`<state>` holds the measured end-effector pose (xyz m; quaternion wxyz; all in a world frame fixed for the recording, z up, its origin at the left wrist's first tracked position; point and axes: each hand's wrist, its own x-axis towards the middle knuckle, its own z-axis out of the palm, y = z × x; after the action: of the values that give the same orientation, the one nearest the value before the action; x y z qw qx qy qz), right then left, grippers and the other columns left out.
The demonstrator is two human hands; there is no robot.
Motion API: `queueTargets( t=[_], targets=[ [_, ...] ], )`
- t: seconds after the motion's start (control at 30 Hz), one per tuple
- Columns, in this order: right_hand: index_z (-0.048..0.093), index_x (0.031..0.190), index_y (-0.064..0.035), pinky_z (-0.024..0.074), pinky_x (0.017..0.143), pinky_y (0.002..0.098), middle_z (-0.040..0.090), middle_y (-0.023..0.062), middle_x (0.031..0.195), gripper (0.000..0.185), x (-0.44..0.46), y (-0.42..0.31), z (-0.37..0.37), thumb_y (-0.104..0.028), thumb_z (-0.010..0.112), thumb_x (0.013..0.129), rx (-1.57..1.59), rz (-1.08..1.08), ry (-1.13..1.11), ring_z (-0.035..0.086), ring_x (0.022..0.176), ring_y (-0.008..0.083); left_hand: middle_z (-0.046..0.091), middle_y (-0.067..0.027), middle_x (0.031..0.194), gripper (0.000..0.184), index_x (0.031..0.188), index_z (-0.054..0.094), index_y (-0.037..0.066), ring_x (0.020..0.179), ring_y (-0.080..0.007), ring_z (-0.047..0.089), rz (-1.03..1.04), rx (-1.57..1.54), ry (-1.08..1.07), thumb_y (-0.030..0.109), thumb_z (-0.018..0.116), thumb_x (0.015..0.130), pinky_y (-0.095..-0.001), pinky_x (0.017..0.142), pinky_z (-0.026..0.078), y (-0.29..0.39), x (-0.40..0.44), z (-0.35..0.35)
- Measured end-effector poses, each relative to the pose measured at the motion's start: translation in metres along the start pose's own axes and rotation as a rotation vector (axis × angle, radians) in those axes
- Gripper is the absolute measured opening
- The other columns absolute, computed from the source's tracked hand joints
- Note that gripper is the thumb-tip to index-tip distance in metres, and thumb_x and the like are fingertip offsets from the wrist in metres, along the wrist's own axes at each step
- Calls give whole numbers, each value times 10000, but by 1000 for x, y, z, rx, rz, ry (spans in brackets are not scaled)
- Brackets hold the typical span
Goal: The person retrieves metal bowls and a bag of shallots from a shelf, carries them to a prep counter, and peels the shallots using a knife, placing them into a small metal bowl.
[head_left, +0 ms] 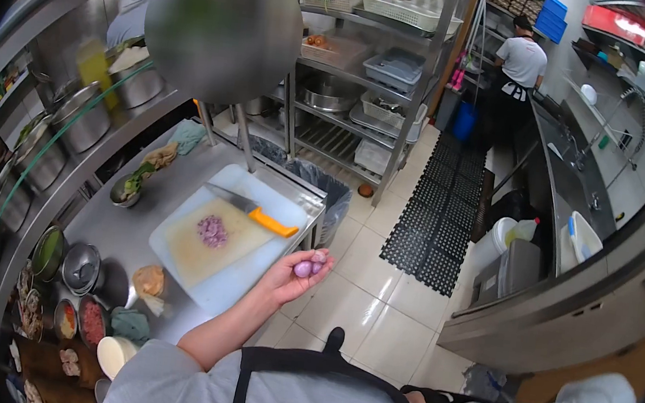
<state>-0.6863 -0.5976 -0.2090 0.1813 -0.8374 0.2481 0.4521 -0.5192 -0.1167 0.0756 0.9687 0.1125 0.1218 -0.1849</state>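
Note:
My left hand [282, 279] is out past the front edge of the steel table, palm up, with its fingers curled round a few small peeled purple shallots [303, 268]. Behind it lies a whitish cutting board [210, 297] bearing a small heap of chopped purple shallot [212, 231]. A knife with a yellow handle [272, 223] rests across the board's far side, its blade pointing left. Of my right arm, the grey sleeve and a bit of forearm show beside the black apron [323, 369]; the right hand itself is hidden.
Several metal bowls [81, 268] crowd the table's left side, near a crumpled tan bag [149, 284]. A lined bin [335, 211] stands beyond the board. A black rubber mat [436, 214] covers the aisle floor, where another person [521, 61] stands by the sink counter. A shelf rack [361, 74] rises behind.

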Motion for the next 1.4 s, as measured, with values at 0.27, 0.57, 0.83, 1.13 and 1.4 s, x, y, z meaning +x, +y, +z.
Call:
queueTargets(
  t=[0.27, 0.57, 0.83, 1.13, 1.4],
  targets=[
    [643, 781, -48, 483, 663, 370, 636, 133, 745, 390, 224, -190, -220, -426, 552, 761, -395, -478, 432, 608, 703, 279, 480, -197, 1054, 304, 1095, 424, -104, 1022, -291, 493, 175, -102, 120, 20, 485, 825, -358, 883, 462, 60, 105, 5],
    [611, 984, -77, 468, 755, 355, 627, 166, 870, 343, 180, -597, -344, -319, 600, 742, -179, -942, 383, 601, 832, 296, 520, -174, 1000, 272, 1041, 444, -100, 1017, -295, 499, 573, -311, 242, 13, 499, 800, -367, 885, 459, 156, 169, -35],
    [612, 986, -77, 443, 782, 367, 620, 162, 896, 336, 169, -748, -368, -309, 595, 743, -467, -1178, -27, 580, 873, 306, 517, -199, 1028, 305, 1084, 444, -79, 982, -282, 521, 580, -240, 120, 60, 501, 819, -353, 851, 469, 246, 299, 27],
    [628, 854, -31, 442, 749, 415, 588, 203, 903, 217, 315, -1058, -414, -207, 527, 775, -279, -1350, 292, 564, 849, 340, 531, -209, 1026, 294, 1075, 474, -78, 961, -273, 539, 920, -433, 424, 91, 490, 835, -340, 844, 468, 280, 382, -17],
    [294, 1303, -52, 393, 891, 411, 361, 163, 1280, 557, 382, -1311, -455, -10, 429, 764, -450, -1341, 736, 444, 1062, 363, 542, -133, 869, 240, 1012, 484, -100, 955, -265, 535, 1169, -686, 772, 51, 492, 825, -325, 823, 497, 260, 432, -19]
  ],
)
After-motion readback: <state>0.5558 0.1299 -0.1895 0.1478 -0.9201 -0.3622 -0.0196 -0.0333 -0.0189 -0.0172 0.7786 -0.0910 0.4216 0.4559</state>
